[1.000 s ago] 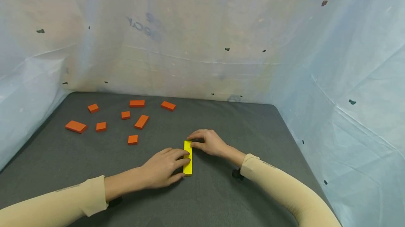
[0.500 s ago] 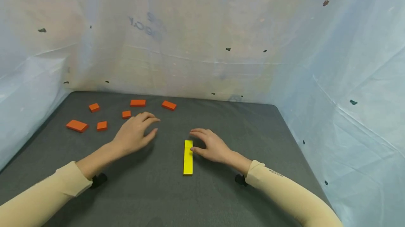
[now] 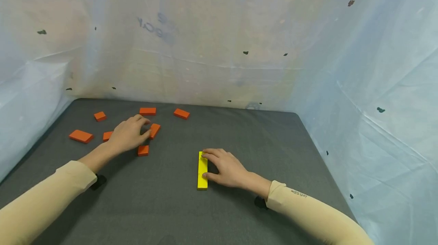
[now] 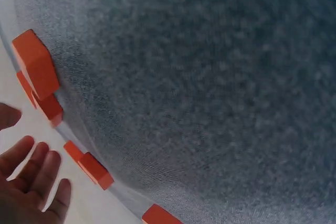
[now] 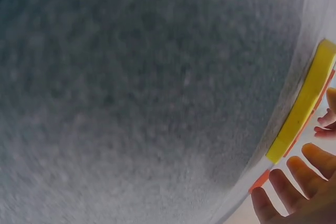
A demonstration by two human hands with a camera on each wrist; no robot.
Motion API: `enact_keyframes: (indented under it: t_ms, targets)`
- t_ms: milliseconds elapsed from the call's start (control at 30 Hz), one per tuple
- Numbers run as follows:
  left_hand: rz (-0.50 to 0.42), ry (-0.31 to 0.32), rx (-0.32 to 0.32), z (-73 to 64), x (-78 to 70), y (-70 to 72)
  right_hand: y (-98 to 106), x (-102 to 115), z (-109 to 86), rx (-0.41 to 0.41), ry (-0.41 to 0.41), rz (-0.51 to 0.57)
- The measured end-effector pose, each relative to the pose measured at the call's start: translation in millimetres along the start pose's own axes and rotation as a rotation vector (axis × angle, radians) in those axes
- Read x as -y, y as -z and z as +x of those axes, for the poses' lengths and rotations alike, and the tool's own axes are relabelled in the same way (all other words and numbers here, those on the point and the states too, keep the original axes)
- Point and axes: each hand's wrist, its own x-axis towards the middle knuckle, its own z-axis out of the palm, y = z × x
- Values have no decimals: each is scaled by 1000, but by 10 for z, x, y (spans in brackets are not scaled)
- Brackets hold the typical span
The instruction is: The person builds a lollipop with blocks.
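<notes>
On the dark table lies a narrow yellow bar, end-on to me, with a faint seam line near its far part a moment before. My right hand is over its right side, fingertips at the far end and thumb by the middle; contact is hard to judge. In the right wrist view those fingers are spread beside the bar. Farther left, my left hand hovers among orange blocks, fingers bent and holding nothing visible. Its fingertips are nearest a tilted oblong orange block; a small square block lies just below.
Other orange blocks lie around the left hand: an oblong one behind, another to its right, a larger one at left, a small one and a partly covered one. Plastic sheeting surrounds the table.
My left hand has left the yellow bar and moved left and away to the orange blocks. My right hand has shifted slightly toward me along the bar.
</notes>
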Motion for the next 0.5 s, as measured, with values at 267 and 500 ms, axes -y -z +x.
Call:
enact_keyframes:
  t_ms: [267,500]
  targets:
    - [33,17,128,23,-12,-43,-34,33,-28,15,0,-42]
    - [8,33,150,30,-2,-77,-39,47,-47,30,-11,-35]
